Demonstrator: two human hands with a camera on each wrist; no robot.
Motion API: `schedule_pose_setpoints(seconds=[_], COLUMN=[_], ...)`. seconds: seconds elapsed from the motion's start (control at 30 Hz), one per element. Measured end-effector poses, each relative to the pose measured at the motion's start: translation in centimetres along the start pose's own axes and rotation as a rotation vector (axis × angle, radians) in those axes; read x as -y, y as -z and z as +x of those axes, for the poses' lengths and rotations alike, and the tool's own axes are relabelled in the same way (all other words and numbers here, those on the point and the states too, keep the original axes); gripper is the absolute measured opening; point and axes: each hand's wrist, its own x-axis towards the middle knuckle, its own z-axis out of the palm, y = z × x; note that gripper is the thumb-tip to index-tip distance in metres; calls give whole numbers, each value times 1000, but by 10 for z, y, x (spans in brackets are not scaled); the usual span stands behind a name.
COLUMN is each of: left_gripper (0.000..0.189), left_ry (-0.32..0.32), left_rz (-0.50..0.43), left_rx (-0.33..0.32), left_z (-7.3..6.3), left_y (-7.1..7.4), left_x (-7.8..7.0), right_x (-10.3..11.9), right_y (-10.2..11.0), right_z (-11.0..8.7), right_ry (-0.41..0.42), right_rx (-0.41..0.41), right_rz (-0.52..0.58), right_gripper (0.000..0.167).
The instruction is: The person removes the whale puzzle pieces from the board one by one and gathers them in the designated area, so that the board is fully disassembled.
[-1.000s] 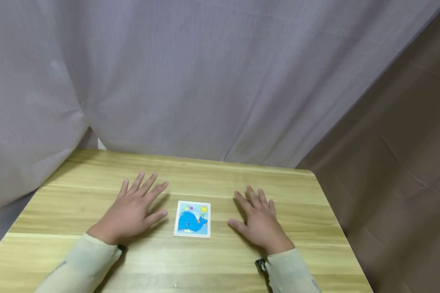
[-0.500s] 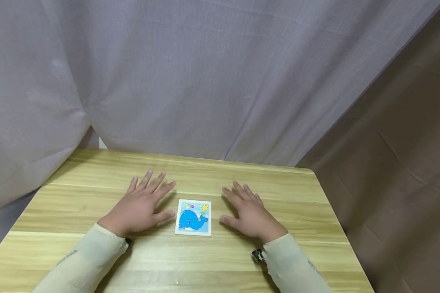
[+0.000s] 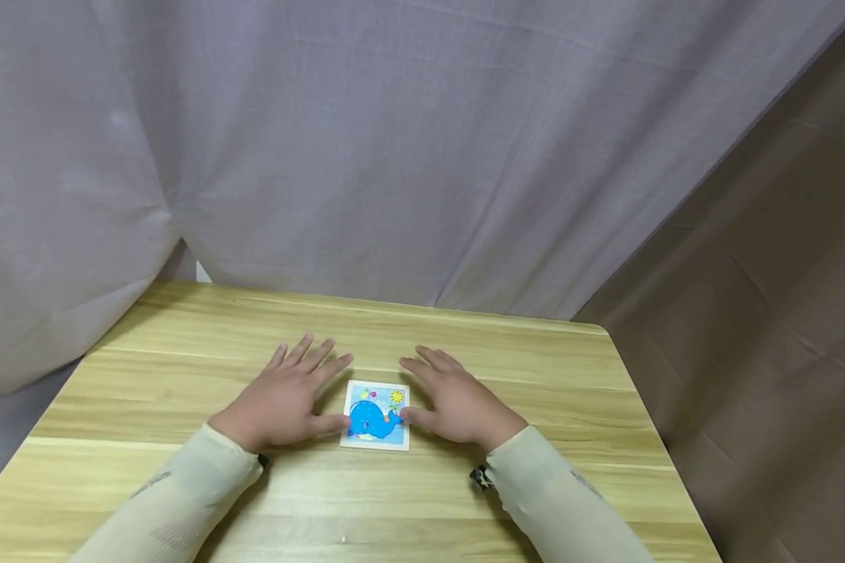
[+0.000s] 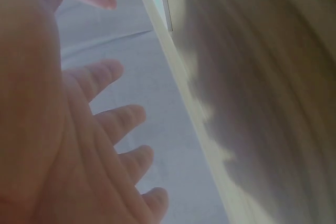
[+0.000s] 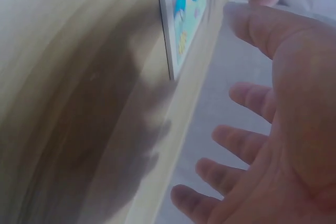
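A thin square picture board with a white border lies flat on the wooden table. It shows a blue whale and a yellow sun. To its left is my left hand, fingers spread and straight, thumb tip over the board's left edge in the head view. My right hand mirrors it on the other side, its thumb tip over the right edge. Both wrist views show the left palm and the right palm raised off the table, apart from the board. Neither hand holds anything.
The light wooden table extends around the board on all sides. Behind it hangs a grey curtain, and a brown cloth hangs along the right. A dark wrist strap shows at the right sleeve.
Both hands have moved inward toward the board, the right one farther. Their thumbs now overlap its edges in the head view. The board stays in its place on the table.
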Motion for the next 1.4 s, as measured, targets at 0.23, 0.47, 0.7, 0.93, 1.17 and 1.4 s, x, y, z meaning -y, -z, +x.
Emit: schedule_pose_setpoints(seconds=[0.23, 0.47, 0.7, 0.93, 1.17, 1.4], left_gripper=[105, 109, 113, 112, 110, 109], left_ry=[6, 22, 48, 67, 77, 96], left_rz=[-16, -16, -35, -39, -53, -88], left_rx=[48, 71, 95, 128, 146, 151], left_z=[3, 5, 6, 6, 5, 5], left_y=[-6, -10, -11, -10, -13, -17], left_x=[-4, -7, -9, -8, -6, -3], right_x=[12, 27, 36, 44, 50, 54], right_y=[-5, -5, -12, -15, -17, -20], right_z=[17, 34, 48, 56, 63, 73], right_ry=[53, 94, 135, 129, 82, 6], right_rx=[30, 46, 43, 50, 60, 98], right_rz=[-22, -29, -45, -43, -49, 24], right_gripper=[80, 71, 59, 50, 39, 26])
